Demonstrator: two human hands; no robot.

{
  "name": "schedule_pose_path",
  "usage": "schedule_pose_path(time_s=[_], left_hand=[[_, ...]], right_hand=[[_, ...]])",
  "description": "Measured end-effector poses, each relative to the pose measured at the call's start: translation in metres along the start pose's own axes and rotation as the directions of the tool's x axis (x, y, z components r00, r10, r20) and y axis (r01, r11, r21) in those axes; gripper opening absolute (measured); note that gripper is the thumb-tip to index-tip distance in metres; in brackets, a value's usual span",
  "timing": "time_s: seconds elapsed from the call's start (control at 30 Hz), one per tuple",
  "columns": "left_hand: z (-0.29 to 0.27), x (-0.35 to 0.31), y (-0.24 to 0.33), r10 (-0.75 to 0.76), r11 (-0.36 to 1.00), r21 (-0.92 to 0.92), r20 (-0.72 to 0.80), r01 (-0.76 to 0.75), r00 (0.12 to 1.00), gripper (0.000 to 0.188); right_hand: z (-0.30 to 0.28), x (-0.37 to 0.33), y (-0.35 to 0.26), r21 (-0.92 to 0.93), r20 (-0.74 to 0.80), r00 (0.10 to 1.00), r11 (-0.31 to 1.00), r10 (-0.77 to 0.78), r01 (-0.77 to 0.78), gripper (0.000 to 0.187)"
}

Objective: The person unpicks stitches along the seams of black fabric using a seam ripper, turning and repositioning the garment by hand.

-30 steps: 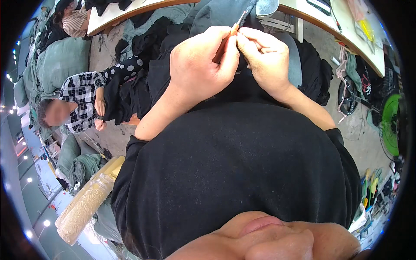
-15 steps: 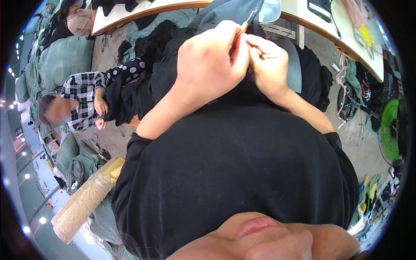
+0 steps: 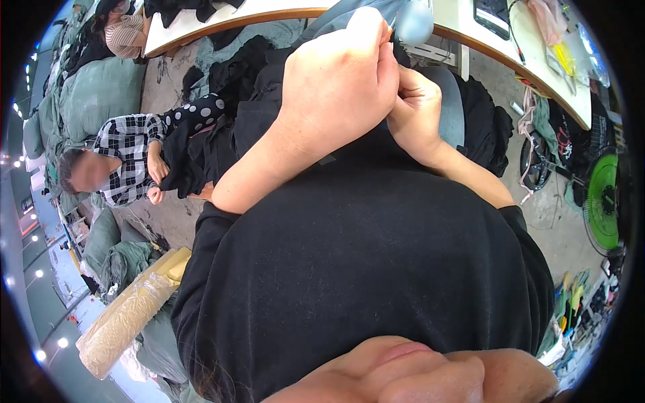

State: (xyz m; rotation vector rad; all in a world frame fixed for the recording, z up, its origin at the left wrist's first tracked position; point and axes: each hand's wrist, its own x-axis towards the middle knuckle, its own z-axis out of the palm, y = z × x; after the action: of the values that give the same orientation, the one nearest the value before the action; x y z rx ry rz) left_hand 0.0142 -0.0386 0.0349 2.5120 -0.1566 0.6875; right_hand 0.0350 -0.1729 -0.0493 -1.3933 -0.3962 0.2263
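My left hand (image 3: 339,84) is closed in a fist above my lap, near the edge of a white table. A thin tool with an orange-brown shaft (image 3: 388,35) pokes up from its fingers; the tip is blurred. Pressed against it is my right hand (image 3: 418,111), fingers curled; whatever they grip is hidden. Grey-blue cloth (image 3: 329,21) lies just beyond my left hand. Beside the tool's tip is a pale blue, rounded shiny object (image 3: 414,24), its kind unclear. Black cloth (image 3: 259,127) is under and beside my hands.
The white table (image 3: 463,20) curves across the far side, with a dark phone-like device (image 3: 491,17) and plastic bags at right. A co-worker in a checked shirt (image 3: 127,151) handles black cloth at left. A green fan (image 3: 603,201) stands right; a wrapped roll (image 3: 127,316) lies lower left.
Both hands have shifted slightly; the left fist has turned and risen, now covering more of the thin tool. The right hand has moved a little lower, still against the left.
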Motion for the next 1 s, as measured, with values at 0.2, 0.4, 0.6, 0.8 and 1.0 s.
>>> schedule_pose_path(time_s=[0.2,0.4,0.6,0.8,1.0], left_hand=[[-0.004,-0.003,0.002,-0.034,0.999,-0.024,0.014,0.034,0.999,0.011],[-0.012,-0.006,0.005,-0.048,0.997,-0.055,0.040,0.051,0.998,0.012],[-0.007,-0.005,0.003,-0.059,0.997,-0.045,0.037,0.061,0.998,0.013],[-0.008,-0.004,0.005,-0.058,0.998,-0.020,0.063,0.059,0.996,0.013],[-0.007,-0.004,0.006,-0.042,0.999,-0.003,0.058,0.043,0.997,0.012]], right_hand=[[-0.002,-0.001,0.002,-0.016,0.003,1.000,1.000,-0.003,0.003,0.018],[-0.003,0.003,0.001,-0.055,0.012,1.000,0.998,-0.010,0.010,0.018],[-0.003,0.000,-0.005,0.028,0.023,0.996,0.996,0.083,-0.084,0.017],[-0.005,0.002,0.004,0.015,0.013,0.999,0.999,0.031,-0.031,0.018],[-0.006,0.004,0.005,0.036,0.007,1.000,0.999,0.030,-0.030,0.019]])
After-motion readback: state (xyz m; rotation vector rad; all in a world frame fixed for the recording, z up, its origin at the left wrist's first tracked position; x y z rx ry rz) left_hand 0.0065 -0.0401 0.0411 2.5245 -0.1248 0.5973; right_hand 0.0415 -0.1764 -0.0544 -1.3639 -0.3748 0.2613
